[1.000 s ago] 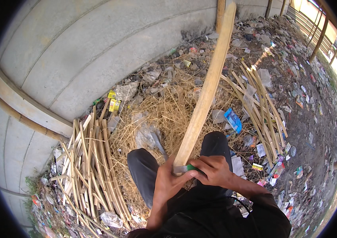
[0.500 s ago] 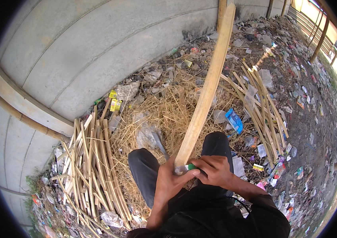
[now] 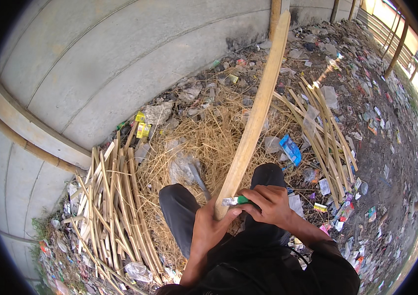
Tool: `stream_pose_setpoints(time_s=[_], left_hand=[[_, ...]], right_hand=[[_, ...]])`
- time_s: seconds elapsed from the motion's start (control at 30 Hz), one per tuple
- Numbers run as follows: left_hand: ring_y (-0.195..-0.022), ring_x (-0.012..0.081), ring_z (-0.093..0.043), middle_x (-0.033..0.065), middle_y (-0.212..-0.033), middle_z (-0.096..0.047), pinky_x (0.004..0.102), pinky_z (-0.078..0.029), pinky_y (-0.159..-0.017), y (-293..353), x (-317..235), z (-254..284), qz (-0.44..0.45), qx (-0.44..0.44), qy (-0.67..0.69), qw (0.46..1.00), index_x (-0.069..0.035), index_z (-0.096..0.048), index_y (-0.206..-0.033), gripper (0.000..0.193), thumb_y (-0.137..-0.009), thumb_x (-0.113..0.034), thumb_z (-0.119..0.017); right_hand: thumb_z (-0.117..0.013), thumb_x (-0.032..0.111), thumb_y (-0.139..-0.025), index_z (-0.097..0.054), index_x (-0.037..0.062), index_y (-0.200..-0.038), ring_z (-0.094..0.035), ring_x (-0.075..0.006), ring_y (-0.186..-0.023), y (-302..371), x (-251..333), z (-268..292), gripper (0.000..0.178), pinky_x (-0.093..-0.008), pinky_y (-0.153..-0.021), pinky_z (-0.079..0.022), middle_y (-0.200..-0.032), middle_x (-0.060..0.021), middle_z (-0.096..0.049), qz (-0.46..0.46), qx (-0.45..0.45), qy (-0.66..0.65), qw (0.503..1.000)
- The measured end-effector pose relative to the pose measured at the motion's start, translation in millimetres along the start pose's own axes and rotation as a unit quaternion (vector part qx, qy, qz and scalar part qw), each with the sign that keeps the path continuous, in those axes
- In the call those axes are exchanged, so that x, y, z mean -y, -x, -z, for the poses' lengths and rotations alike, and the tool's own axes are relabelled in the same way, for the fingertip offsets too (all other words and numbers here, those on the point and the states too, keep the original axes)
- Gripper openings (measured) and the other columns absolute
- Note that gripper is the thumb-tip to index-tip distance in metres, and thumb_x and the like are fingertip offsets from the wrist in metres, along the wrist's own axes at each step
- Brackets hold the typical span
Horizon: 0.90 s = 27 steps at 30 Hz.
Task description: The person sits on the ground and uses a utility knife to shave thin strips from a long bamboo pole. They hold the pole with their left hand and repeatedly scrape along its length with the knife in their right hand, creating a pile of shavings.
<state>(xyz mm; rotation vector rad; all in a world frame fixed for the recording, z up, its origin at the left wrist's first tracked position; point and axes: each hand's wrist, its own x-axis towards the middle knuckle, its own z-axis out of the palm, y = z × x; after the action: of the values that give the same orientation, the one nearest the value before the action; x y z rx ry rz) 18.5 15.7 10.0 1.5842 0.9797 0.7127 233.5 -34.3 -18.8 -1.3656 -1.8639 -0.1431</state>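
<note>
A long, pale split-bamboo strip (image 3: 254, 117) rises from between my knees and leans up toward the wall. My left hand (image 3: 206, 228) is closed around its lower end. A short knife (image 3: 230, 201) with a green handle is gripped in my right hand (image 3: 271, 206), its blade lying flat across the strip just above my left fingers. The right thumb reaches close to the left one beneath the blade. Most of the handle is hidden in my right fist.
Bamboo strips lie piled at the left (image 3: 115, 211), and a smaller bundle (image 3: 324, 140) lies at the right. Straw-like shavings (image 3: 209, 132) cover the ground ahead, with a grey blade-like tool (image 3: 198, 177) among them. A concrete wall (image 3: 120, 59) stands behind; litter is strewn around.
The knife has moved slightly up the strip, away from its lower end, with my right hand. The strip's upper tip sits a little lower.
</note>
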Motion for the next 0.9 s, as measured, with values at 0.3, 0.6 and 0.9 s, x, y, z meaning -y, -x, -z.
stream_pose_setpoints(time_s=[0.3, 0.6, 0.9], left_hand=[[-0.086, 0.0225, -0.079, 0.0203, -0.093, -0.08, 0.0382, -0.059, -0.078, 40.0, 10.9, 10.1, 0.07, 0.069, -0.019, 0.995, 0.004, -0.072, -0.131, 0.057, -0.097, -0.04, -0.086], [-0.087, 0.038, -0.081, 0.0232, -0.09, -0.078, 0.0406, -0.059, -0.073, 19.7, -0.8, 14.2, 0.03, -0.018, -0.12, 0.992, 0.005, -0.071, -0.126, 0.063, -0.087, -0.04, -0.094], [-0.085, 0.0369, -0.081, 0.0215, -0.089, -0.079, 0.0408, -0.061, -0.072, 3.0, -6.4, 3.9, -0.047, -0.023, -0.063, 0.997, 0.004, -0.069, -0.126, 0.074, -0.076, -0.041, -0.101]], right_hand=[[-0.077, 0.023, -0.102, -0.073, -0.0006, -0.114, -0.074, -0.0334, -0.073, -27.8, -84.4, 40.5, 0.027, -0.0382, -0.063, -0.056, -0.091, -0.0174, -0.076, -0.216, -0.217, 0.048, 0.951], [-0.079, 0.025, -0.1, -0.072, 0.0011, -0.112, -0.074, -0.0299, -0.069, 6.0, -37.7, 16.0, 0.028, -0.035, -0.062, -0.056, -0.09, -0.0125, -0.075, -0.172, -0.108, -0.06, 0.977], [-0.085, 0.033, -0.093, -0.071, 0.011, -0.117, -0.072, -0.0237, -0.065, 19.2, 10.0, -21.2, 0.036, -0.0362, -0.056, -0.055, -0.086, -0.0044, -0.071, -0.014, 0.009, -0.105, 0.994]])
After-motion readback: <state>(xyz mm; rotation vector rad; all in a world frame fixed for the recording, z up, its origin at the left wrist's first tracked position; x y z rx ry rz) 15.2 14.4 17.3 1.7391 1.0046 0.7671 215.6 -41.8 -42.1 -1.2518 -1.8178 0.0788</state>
